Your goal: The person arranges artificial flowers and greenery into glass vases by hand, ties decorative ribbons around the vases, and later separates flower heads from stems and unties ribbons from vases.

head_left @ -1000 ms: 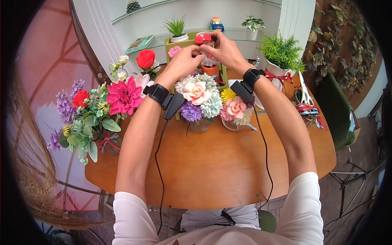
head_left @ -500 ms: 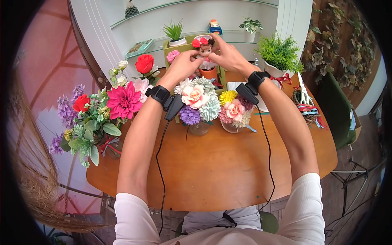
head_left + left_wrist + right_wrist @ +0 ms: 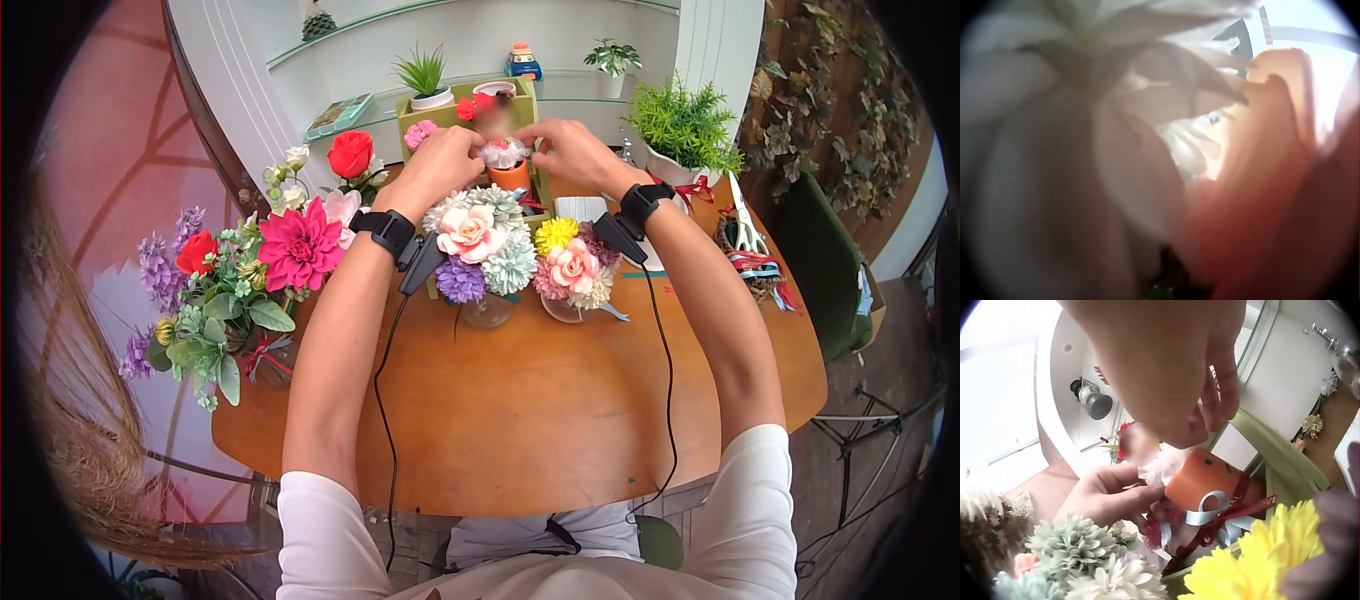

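A small doll [image 3: 500, 150] in a frilly white dress, with a red bow and a blurred face, stands in an orange pot [image 3: 509, 176] at the table's back. My left hand [image 3: 437, 168] pinches the dress from the left, its thumb and fingers visible on the frill [image 3: 1159, 470] in the right wrist view. From the right, my right hand [image 3: 580, 155] has bent fingers at the doll's side; its fingertips partly hide the dress edge. The pot [image 3: 1207, 481] bears a drawn face, with red and pale blue ribbons beside it. Petals [image 3: 1141, 156] fill the left wrist view, hiding that hand.
Two flower bunches [image 3: 475, 240] [image 3: 575, 265] in glass vases stand just before the hands. A large bouquet [image 3: 250, 270] is at left. Behind the pot is a green box [image 3: 405, 118]; a leafy plant [image 3: 685, 125] and scissors [image 3: 745, 230] stand at right.
Both hands have come down from around the doll's head and upper body to the sides of its dress. The right hand has left the head, and more of the doll shows between them.
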The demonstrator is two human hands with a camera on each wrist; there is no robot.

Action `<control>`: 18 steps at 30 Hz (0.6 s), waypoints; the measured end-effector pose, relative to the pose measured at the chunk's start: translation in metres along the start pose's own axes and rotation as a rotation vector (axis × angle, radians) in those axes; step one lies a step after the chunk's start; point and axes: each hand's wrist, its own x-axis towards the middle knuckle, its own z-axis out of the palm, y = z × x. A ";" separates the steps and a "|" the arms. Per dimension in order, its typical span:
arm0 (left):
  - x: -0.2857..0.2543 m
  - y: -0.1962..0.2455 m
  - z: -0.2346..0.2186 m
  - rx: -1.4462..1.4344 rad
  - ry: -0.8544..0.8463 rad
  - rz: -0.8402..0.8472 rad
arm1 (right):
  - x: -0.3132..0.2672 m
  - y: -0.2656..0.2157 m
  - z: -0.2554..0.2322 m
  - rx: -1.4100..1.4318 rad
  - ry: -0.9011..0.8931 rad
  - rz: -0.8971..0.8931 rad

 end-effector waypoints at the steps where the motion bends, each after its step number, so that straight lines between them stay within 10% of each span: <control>1: 0.000 0.001 0.000 0.000 0.000 0.001 | 0.000 0.001 0.001 -0.014 -0.012 0.004; 18: 0.000 -0.003 0.001 0.410 -0.136 0.138 | -0.008 -0.006 -0.003 -0.538 -0.100 -0.149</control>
